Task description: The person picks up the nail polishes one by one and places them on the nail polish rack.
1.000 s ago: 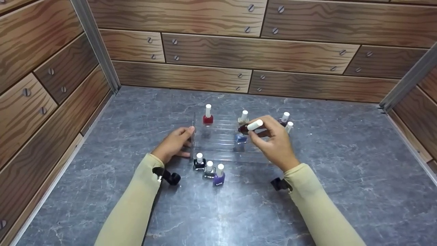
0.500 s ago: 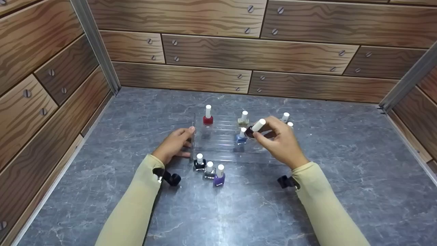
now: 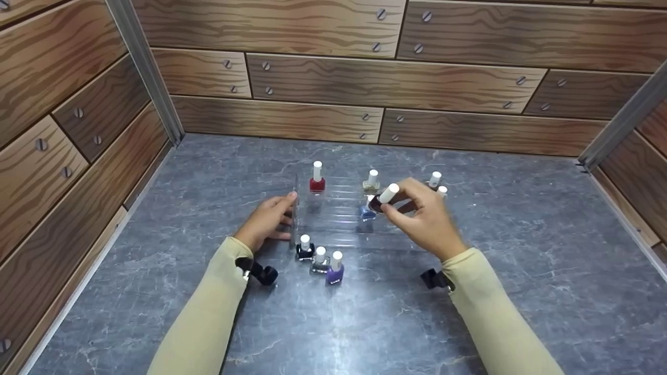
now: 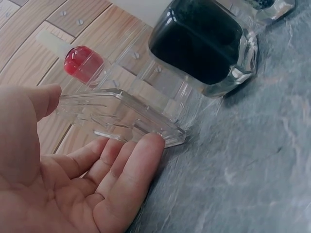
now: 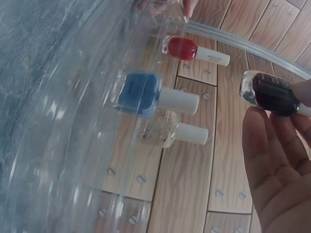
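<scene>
My right hand (image 3: 424, 216) pinches a dark nail polish bottle (image 5: 273, 93) with a white cap, tilted, above the clear stepped rack (image 3: 333, 221). In the head view it overlaps the blue nail polish bottle (image 3: 368, 212) on the rack. A red nail polish bottle (image 3: 317, 184) and a pale glittery one (image 3: 371, 186) stand farther back on the rack. My left hand (image 3: 267, 216) holds the rack's left side panel (image 4: 121, 114), thumb at its upper edge and fingertips lower down.
Black (image 3: 305, 251), clear glittery (image 3: 320, 263) and purple (image 3: 335, 274) nail polish bottles stand before the rack's front left. Two white-capped bottles, one with its cap (image 3: 434, 178) farther back, are partly hidden behind my right hand. Wood-patterned walls (image 3: 312, 78) enclose the grey marbled table (image 3: 365, 323).
My right hand has shifted right with the dark bottle, then slightly back left, and the bottle has tilted more upright. The blue bottle's cap has come partly into view. My left hand stays put.
</scene>
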A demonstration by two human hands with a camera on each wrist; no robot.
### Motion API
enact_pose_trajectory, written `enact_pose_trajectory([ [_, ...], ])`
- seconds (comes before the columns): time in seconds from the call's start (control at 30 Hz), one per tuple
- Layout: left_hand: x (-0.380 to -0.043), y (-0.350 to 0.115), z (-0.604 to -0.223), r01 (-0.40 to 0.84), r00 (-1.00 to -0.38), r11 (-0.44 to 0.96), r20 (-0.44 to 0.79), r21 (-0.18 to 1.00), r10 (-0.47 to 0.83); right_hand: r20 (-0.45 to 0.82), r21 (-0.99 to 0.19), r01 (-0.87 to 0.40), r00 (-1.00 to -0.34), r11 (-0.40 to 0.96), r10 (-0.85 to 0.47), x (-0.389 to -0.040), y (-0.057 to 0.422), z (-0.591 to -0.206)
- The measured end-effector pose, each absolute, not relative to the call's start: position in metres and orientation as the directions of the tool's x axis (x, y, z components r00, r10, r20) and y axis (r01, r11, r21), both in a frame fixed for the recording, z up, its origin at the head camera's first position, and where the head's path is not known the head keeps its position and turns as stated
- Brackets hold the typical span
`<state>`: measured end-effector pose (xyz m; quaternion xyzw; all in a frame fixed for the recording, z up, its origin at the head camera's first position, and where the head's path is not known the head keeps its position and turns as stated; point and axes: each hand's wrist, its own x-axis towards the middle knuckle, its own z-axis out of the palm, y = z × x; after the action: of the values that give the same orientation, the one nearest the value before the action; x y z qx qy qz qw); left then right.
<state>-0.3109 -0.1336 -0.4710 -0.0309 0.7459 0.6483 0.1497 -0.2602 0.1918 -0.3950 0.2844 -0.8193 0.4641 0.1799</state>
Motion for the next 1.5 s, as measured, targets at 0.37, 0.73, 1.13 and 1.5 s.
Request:
enact_pose_trajectory([
  [0.37, -0.315, -0.136, -0.475, -0.249, -0.951, 0.169, -0.274, 0.954, 0.145, 0.576, -0.640, -0.656, -0.754, 0.400, -0.315, -0.259, 0.175, -0.400],
  [0.73, -0.315, -0.138, -0.471, -0.248, -0.949, 0.165, -0.273, 0.955, 0.157, 0.389, -0.798, -0.474, -0.876, 0.372, -0.284, -0.260, 0.120, -0.400],
  [1.13, -0.315, -0.135, -0.475, -0.241, -0.952, 0.141, -0.262, 0.960, 0.156, 0.306, -0.601, -0.491, -0.870, 0.631, -0.385, -0.289, 0.089, -0.416],
  [1.5, -0.315, -0.137, -0.477, -0.234, -0.953, 0.143, -0.256, 0.962, 0.160, 0.276, -0.548, -0.469, -0.883, 0.693, -0.379, -0.303, 0.079, -0.430],
])
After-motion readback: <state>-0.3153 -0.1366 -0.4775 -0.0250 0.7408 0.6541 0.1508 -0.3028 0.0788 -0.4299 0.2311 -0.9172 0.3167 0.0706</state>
